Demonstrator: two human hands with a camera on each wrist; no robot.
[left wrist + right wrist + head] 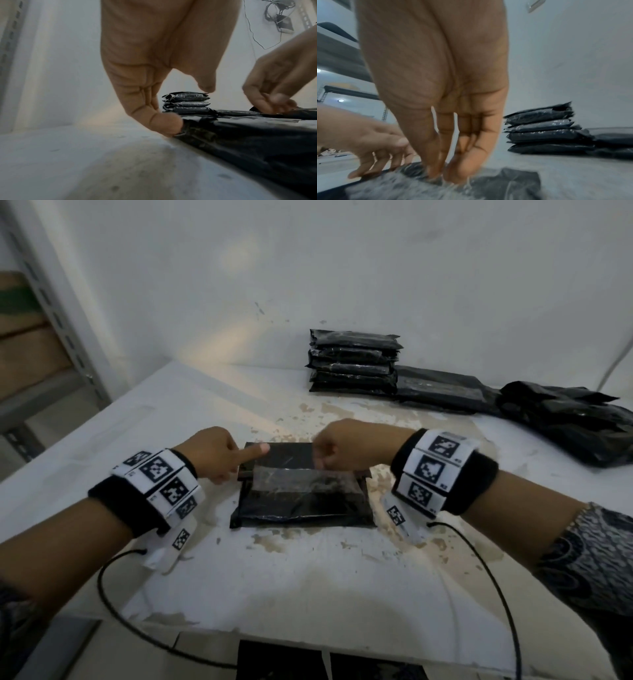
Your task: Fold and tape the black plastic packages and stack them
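Observation:
A folded black package (301,505) lies flat on the white table (308,583) between my hands. A strip of clear tape (301,478) runs across its fold. My left hand (246,458) presses a straight index finger on the package's far left corner, and the fingertip (164,125) shows against the black plastic (248,142). At the strip's right end my right hand (322,463) pinches the tape (419,186), thumb and fingers meeting low on the package (447,174). A stack of taped packages (352,361) stands at the back.
Flat black bags (445,392) and a crumpled pile of them (565,419) lie at the back right beside the stack. A wall rises close behind the table. Cables hang off the near edge (137,621). A metal shelf (51,337) stands at left.

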